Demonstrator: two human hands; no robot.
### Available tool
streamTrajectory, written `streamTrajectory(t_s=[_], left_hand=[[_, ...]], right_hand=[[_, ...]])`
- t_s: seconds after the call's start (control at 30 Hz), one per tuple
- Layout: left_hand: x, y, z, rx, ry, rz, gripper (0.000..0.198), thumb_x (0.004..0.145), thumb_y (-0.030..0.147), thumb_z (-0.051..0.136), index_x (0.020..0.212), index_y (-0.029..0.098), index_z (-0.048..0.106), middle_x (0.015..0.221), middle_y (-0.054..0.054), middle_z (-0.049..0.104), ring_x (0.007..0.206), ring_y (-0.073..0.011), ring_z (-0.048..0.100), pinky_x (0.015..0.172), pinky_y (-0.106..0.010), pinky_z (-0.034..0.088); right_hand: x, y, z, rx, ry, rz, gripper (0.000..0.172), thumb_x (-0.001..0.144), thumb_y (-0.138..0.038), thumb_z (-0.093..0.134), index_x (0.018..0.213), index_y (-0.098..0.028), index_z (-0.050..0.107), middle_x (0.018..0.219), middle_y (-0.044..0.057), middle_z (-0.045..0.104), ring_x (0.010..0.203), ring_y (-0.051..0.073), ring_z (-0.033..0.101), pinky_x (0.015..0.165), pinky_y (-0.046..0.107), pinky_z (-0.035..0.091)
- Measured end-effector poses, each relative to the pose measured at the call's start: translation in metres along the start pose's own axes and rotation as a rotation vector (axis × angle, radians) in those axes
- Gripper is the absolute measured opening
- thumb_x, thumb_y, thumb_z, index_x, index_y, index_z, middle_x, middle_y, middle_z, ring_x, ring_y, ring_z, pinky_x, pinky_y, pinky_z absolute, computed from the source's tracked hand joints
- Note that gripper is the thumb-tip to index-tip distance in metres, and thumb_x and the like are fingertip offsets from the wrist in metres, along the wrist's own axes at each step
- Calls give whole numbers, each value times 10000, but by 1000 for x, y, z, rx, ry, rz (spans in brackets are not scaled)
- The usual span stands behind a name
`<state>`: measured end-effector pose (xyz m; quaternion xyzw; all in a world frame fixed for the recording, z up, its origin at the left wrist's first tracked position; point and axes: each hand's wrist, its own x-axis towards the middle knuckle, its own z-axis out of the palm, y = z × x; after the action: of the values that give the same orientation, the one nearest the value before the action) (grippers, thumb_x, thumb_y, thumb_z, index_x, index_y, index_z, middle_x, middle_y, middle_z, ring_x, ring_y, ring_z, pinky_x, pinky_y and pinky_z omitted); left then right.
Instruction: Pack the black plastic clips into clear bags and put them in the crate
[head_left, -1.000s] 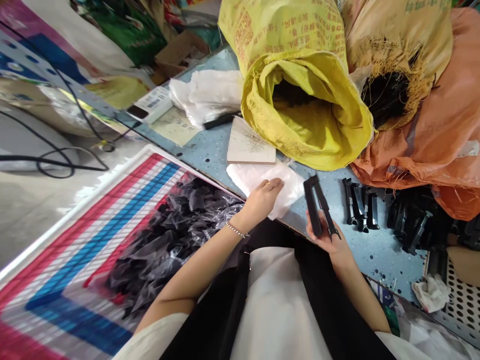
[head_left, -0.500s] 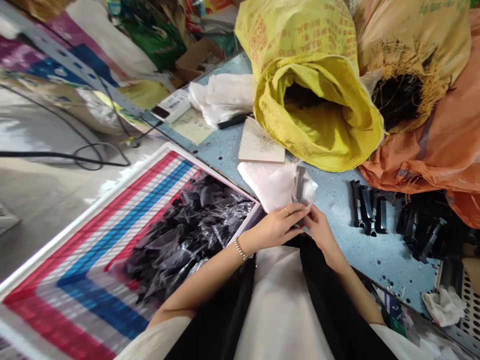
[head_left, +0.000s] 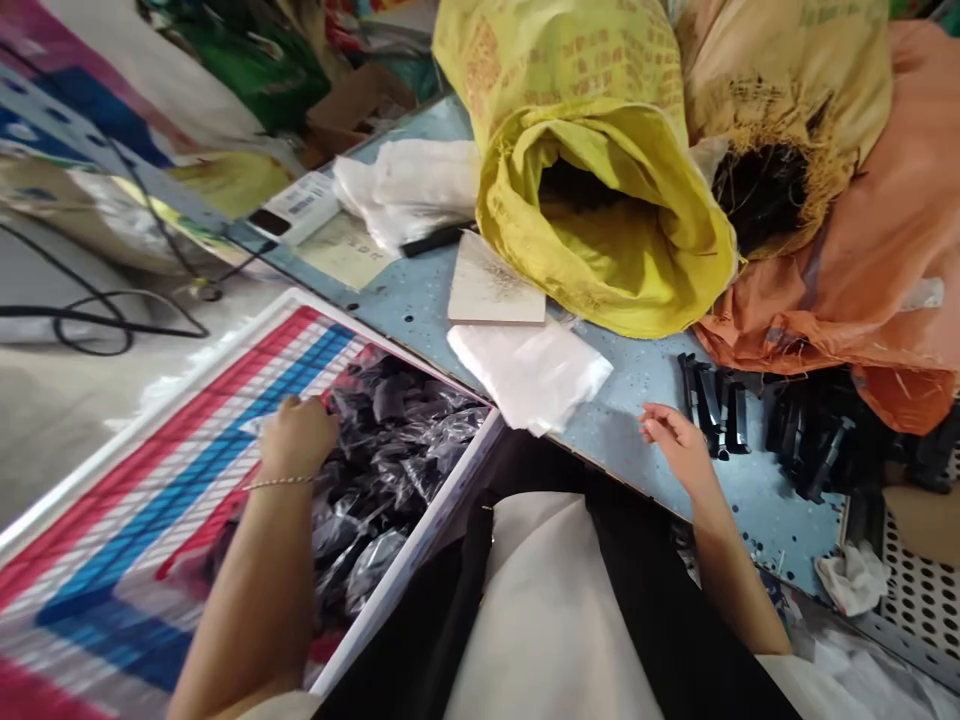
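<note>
My left hand (head_left: 296, 438) is over the striped box (head_left: 247, 375), closed, with a pale bit of plastic bag (head_left: 257, 426) showing beside its fingers. Most of what it holds is hidden. Beneath and beside it lies a heap of dark pieces in clear bags (head_left: 390, 450). Over the blue bench, my right hand (head_left: 679, 445) is empty, its fingers loosely bent and apart. It is just left of a row of black metal-ended parts (head_left: 716, 405). A stack of thin white plastic bags (head_left: 531, 370) lies flat on the bench between my hands.
A yellow sack (head_left: 600, 220) lies with its mouth towards me, beside a frayed tan sack (head_left: 787, 90) and an orange sack (head_left: 847, 270). A tile-like board (head_left: 496, 282) lies behind the white bags. More black parts (head_left: 814, 440) are piled to the right. A cable (head_left: 120, 325) loops at left.
My hands have parted. The left has moved from the bench to over the striped box; the right has moved right, towards the black parts. The bagged black part between them has left the bench.
</note>
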<state>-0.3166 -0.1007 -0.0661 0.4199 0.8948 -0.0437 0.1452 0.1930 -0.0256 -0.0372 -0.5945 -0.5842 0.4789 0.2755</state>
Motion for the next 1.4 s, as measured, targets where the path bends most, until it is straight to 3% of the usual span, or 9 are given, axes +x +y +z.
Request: streamTrajectory(t_s=[0.17,0.3,0.4,0.6,0.83,0.97,1.1,1.3,1.4], left_hand=[[-41,102,19,-345,273,451,161,912,231,499,1009,164,609,1077,-122,661,1129,-305,609,997,-480,513],[-90,206,38,-425,166,933,87,900,254,638,916,172,617,1077,-133,644,1041,-268,630,938,-402,541],[-95,244,46,-395,106,974,70,899,155,613,829,157,611,1036,-143,640,956,-261,640,842,-392,554],[-60,236,32,-939,-259,696,174,779,239,738,707,172,593,722,-3,602,659,-141,566,615,-264,467],[-60,236,26,-1320,-541,440,251,690,287,747,785,190,536,624,35,605,547,-107,549,525,-216,406],[-64,233,27,-1254,-399,542,261,736,282,737,758,201,490,631,37,607,575,-123,600,550,-231,471],[-61,221,22,-887,-61,888,171,866,96,499,865,172,653,937,-76,741,878,-195,700,831,-367,580],[-63,216,16,-611,145,1110,531,897,28,409,1398,148,540,1405,-147,601,1300,-240,590,1092,-428,521],[-84,212,13,-646,157,1186,648,921,18,364,1544,197,359,1511,-143,500,1392,-227,509,1146,-417,477]], right_hand=[[11,-3,-47,-710,346,22,372,935,-350,473,1182,-138,652,1198,219,610,1117,354,593,955,513,450],[23,-2,-60,-827,347,104,334,863,-237,547,1163,-117,633,1239,280,529,1132,439,553,916,550,410],[28,3,-69,-801,325,135,219,825,-241,613,1019,-148,652,1133,229,563,1104,413,571,915,516,407],[20,11,-59,-360,183,85,253,773,-410,657,921,-205,666,921,81,639,876,247,623,821,391,489],[2,-15,44,708,-311,229,392,793,-606,684,982,-263,684,995,46,715,821,208,660,715,343,547],[25,-29,77,863,-333,228,420,717,-581,778,962,-244,720,1103,62,731,829,214,685,721,339,563],[23,-26,69,866,-243,225,367,695,-496,828,933,-231,738,1087,60,746,798,197,693,727,305,561],[-13,-9,55,906,-678,512,388,799,-505,720,988,-166,730,784,56,707,607,149,591,507,254,469],[-7,-3,68,935,-693,545,383,854,-523,640,999,-178,723,731,17,661,494,97,456,410,212,360]])
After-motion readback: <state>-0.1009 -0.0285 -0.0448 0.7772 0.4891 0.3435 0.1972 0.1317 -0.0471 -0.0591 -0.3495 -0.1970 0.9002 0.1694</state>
